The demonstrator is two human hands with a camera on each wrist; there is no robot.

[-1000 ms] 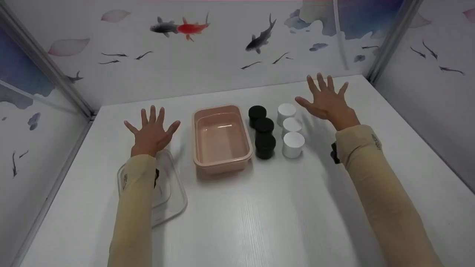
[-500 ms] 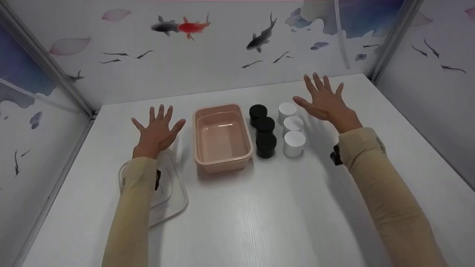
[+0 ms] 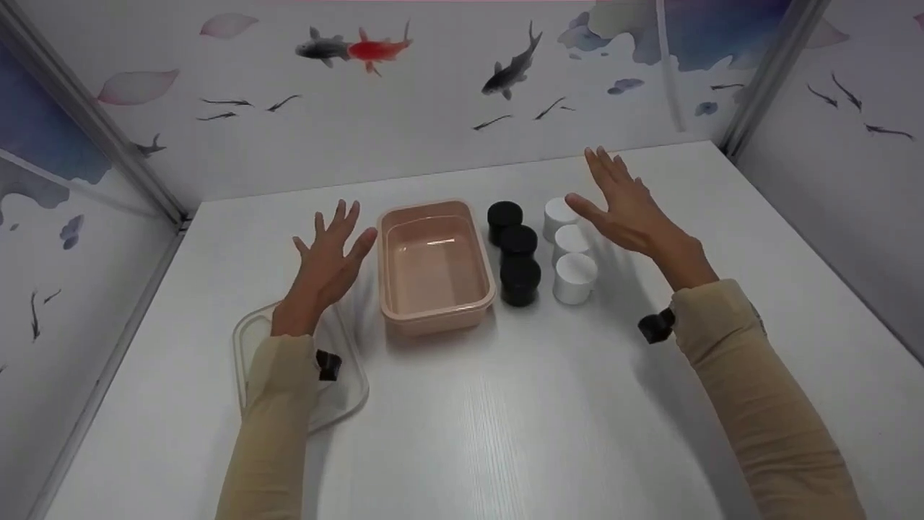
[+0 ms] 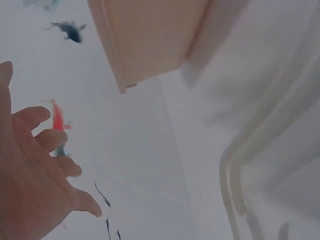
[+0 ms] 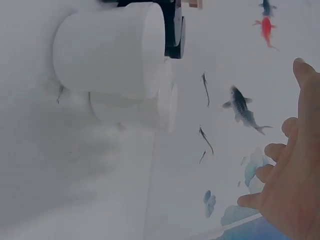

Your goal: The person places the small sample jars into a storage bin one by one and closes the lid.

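My left hand (image 3: 323,271) hovers with spread fingers just left of a pink rectangular tub (image 3: 437,318), holding nothing. Partly hidden under that forearm lies a clear flat lid (image 3: 354,393). In the left wrist view, the tub's wall (image 4: 150,40) shows above the hand (image 4: 35,175). My right hand (image 3: 632,213) hangs in the air, fingers extended, right of several white round jars (image 3: 575,278) in a column. Beside these stand black round jars (image 3: 520,280), also in a column. The right wrist view shows a white jar (image 5: 105,52) close up, apart from the hand (image 5: 295,175).
A white table (image 3: 476,426) carries everything. Fish-patterned panels (image 3: 426,137) enclose it at the back and both sides, with metal posts (image 3: 765,79) at the corners. A small black device (image 3: 655,326) sits on the right wrist, another (image 3: 328,365) on the left.
Both hands have turned at the wrist, thumbs more upward. The left hand has shifted right, closer to the tub; the right hand has moved slightly left. The tub, lid and jars have stayed put.
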